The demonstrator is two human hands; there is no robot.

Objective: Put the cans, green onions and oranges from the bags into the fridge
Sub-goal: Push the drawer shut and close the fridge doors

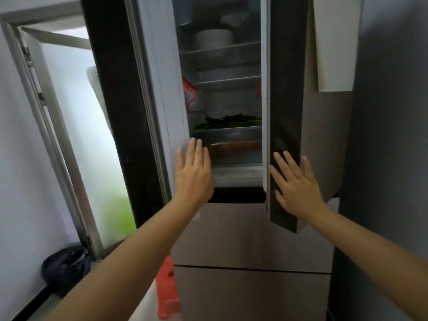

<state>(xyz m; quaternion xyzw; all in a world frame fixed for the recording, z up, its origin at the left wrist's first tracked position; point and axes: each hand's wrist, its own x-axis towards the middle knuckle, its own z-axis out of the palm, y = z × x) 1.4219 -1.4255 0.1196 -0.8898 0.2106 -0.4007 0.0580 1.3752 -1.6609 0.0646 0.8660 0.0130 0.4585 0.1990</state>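
Nearest me, both bare forearms reach up from the bottom corners toward the tall brown-fronted fridge (252, 239). My left hand (193, 172) lies flat, fingers straight and together, against the pale inner edge of the fridge's dark left door (148, 107), holding nothing. My right hand (295, 185) is spread wide, fingers straight and fanned, palm on the dark outer face of the right door (286, 112), also holding nothing. Both doors stand partly ajar, leaving a narrow gap between them. Low beside the fridge's left side I see a red plastic thing (168, 290) whose shape I cannot make out, and farther left on the floor a knotted black plastic bag (66, 266) below the frosted window (92, 140) with its grey metal frame. Through the gap, the long dark green onions (228, 121) lie across the lowest glass shelf (225, 131), above a drawer with a faint orange glow behind its front; I cannot tell what is in it. Higher up, a red-and-white packet (190, 93) leans at the left wall, and a white round bowl (213, 39) sits on an upper shelf.
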